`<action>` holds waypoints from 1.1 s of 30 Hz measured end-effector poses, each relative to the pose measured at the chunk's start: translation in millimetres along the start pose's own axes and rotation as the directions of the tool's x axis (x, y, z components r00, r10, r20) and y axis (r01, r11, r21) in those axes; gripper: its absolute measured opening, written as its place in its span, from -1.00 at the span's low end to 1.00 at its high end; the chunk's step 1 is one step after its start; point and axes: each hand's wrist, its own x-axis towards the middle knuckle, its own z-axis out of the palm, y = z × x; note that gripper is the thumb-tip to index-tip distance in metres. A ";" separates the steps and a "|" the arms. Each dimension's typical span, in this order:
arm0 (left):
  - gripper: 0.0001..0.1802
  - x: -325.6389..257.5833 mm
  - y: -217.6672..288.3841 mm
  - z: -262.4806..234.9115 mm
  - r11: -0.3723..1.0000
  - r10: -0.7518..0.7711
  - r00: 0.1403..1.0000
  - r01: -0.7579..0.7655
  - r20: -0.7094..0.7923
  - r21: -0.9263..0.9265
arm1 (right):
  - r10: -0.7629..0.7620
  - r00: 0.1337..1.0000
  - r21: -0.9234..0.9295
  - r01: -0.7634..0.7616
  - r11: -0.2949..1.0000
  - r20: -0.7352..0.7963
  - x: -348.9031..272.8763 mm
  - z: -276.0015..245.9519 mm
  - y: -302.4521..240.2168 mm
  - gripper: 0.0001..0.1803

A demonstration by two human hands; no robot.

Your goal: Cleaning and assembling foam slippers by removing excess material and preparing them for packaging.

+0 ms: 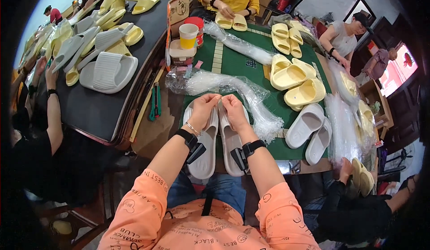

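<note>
A pair of light grey slippers lies side by side at the table's near edge, soles down, heels toward me: a left slipper (204,158) and a right slipper (231,153). Over their straps, my left hand (202,112) and my right hand (234,112) meet with fingertips pinched together, where the inner edges come close. Whatever the fingertips hold is too small to make out. Both hands cover much of the straps. Just beyond them, a bundle of thin clear plastic strands (242,93) spills from a clear bag (179,80).
Grey slippers (309,131) and yellow slippers (291,75) stand to the right on the green table (268,147). Green-handled cutters (155,103) lie left, near a yellow cup (188,37). More slippers (109,73) cover a black table. Co-workers surround the tables; one (230,1) handles yellow slippers opposite.
</note>
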 end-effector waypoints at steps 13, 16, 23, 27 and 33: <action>-0.81 2.2 -1.2 -0.1 1.000 -0.014 0.998 0.013 -0.060 -0.023 | -0.352 0.927 -0.694 0.170 0.700 -0.129 -55.9 2.4 -88.3 -0.89; -0.81 -0.5 1.6 9.1 0.995 0.037 0.994 -0.026 -0.102 0.099 | -0.091 0.994 -0.843 -0.004 0.539 -0.063 -96.0 -4.1 -79.8 -0.89; -0.77 10.8 25.1 -13.8 1.000 0.001 1.000 -0.001 0.025 -0.004 | -0.155 0.930 -0.778 0.364 0.512 0.333 -104.4 25.0 -19.5 -0.57; -0.72 -12.6 73.4 13.7 0.995 0.061 0.998 -0.061 -0.001 -0.077 | -0.145 0.944 -0.824 0.330 0.461 0.297 -106.4 20.3 -17.2 -0.57; -0.76 -59.3 131.1 -21.1 0.953 0.272 0.930 -0.296 -0.247 -0.066 | -0.266 0.893 -0.849 0.436 0.299 0.365 -157.2 30.9 -111.4 -0.79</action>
